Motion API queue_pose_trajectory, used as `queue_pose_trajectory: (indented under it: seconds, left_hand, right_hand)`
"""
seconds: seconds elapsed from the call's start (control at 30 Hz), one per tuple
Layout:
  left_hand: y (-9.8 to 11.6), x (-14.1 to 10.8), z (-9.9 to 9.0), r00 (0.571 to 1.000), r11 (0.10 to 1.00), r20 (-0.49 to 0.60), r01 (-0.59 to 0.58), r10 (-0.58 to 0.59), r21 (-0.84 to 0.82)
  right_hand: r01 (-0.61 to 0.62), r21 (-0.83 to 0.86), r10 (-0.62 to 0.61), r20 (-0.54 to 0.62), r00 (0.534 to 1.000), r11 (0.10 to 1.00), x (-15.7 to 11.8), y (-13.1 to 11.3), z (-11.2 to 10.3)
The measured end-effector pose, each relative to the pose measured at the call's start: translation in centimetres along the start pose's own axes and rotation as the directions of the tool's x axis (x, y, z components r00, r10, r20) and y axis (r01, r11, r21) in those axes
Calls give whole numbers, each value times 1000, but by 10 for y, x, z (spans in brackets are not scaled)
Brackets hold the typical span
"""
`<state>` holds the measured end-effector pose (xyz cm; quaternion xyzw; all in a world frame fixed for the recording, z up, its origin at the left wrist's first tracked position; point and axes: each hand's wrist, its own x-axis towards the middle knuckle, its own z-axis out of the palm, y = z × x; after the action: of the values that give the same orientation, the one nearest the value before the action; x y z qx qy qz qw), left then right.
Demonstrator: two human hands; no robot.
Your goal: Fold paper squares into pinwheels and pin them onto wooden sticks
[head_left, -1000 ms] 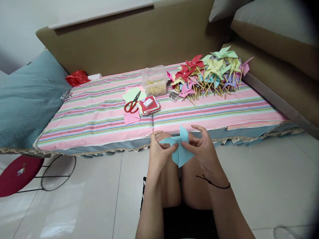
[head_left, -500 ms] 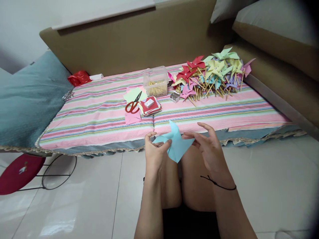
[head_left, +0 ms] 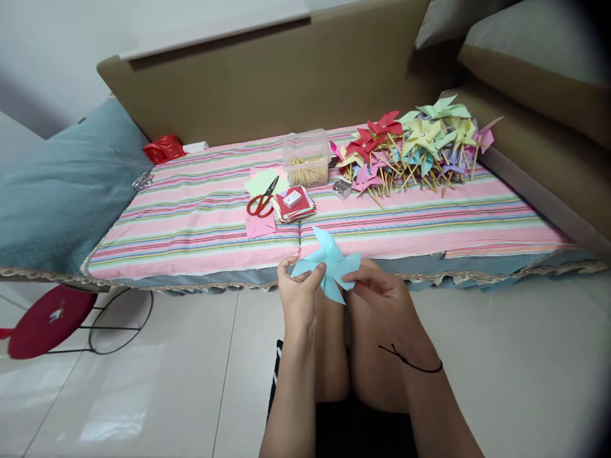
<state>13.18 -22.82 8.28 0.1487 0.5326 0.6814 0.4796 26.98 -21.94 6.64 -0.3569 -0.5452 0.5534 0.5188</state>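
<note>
Left hand (head_left: 296,298), right hand (head_left: 382,299): pinching grips.

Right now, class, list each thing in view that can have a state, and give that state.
Blue paper: folded into pinwheel shape, pinched by left hand and right hand.
Scissors: closed, lying flat.
Clear box: lidless, holding sticks.
Pinwheels: finished, piled.
Paper stack: flat.

Both hands, left hand (head_left: 296,294) and right hand (head_left: 382,294), pinch a blue paper pinwheel (head_left: 328,262).

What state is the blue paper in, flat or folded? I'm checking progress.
Folded: the blue paper shows pinwheel points, pinched by left hand and right hand.
</note>
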Motion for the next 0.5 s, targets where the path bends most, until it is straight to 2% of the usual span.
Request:
queue_pose_trajectory:
  seconds: [0.1, 0.27, 0.5]
  left_hand:
    - [-1, -2, 2, 1000, 1000, -2, -29, 29, 9]
    - [-2, -7, 6, 997, 996, 19, -73, 72, 42]
    - [-2, -11, 12, 992, 994, 69, -105, 103, 21]
  right_hand:
    - [-65, 100, 78, -133, 988, 993, -1, -3, 11]
    - [-106, 173, 147, -246, 958, 979, -1, -1, 19]
    - [-90, 60, 105, -345, 933, 994, 0, 2, 20]
